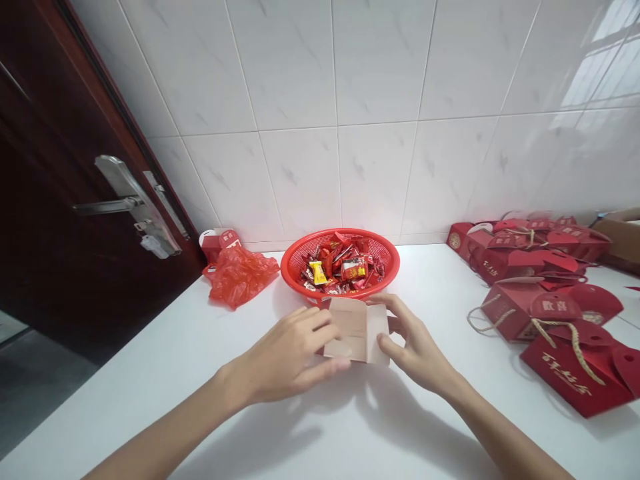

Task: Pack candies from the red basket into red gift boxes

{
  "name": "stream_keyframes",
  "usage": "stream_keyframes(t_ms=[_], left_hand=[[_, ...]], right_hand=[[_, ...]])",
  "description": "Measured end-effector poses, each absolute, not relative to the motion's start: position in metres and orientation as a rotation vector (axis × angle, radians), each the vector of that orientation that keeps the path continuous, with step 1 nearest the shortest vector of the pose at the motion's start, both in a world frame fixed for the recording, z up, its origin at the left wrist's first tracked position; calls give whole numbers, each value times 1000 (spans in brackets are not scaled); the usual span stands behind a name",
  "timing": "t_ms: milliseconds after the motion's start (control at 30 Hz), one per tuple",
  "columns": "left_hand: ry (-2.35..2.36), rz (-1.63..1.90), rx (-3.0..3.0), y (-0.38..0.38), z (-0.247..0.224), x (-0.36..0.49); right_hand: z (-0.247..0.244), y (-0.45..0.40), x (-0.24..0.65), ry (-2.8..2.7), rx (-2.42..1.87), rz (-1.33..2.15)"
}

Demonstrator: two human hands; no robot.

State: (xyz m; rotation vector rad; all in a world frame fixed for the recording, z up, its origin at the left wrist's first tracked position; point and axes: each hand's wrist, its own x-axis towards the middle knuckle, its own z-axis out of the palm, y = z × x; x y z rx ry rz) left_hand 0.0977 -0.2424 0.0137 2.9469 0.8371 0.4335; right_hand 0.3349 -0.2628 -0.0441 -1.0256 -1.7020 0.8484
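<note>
A small open paper box, pale on the inside with folded flaps, is between my two hands above the white table. My left hand grips its left side, fingers over the wall and thumb stretched along the front. On the other side, my right hand holds the right flap between thumb and fingers. The box's outside and base are mostly hidden. Just behind it stands a red plastic basket of wrapped sweets, including a yellow-wrapped sweet.
Several red gift boxes with rope handles stand at the right. A crumpled red plastic bag lies at the left beside a small red box. A tiled wall bounds the table behind; a dark door is left.
</note>
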Motion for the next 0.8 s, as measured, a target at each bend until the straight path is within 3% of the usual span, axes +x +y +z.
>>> stream_keyframes(t_ms=[300,500,800], left_hand=[[1489,248,2493,-226,22,92],[1441,73,2375,-226,19,83],[1381,132,2344,-234,7,81]], right_hand=[[-43,-260,343,-1743,-1105,1006],[-40,-260,345,-1537,-1095,1375],[-47,-249,351,-1563,-989,1342]])
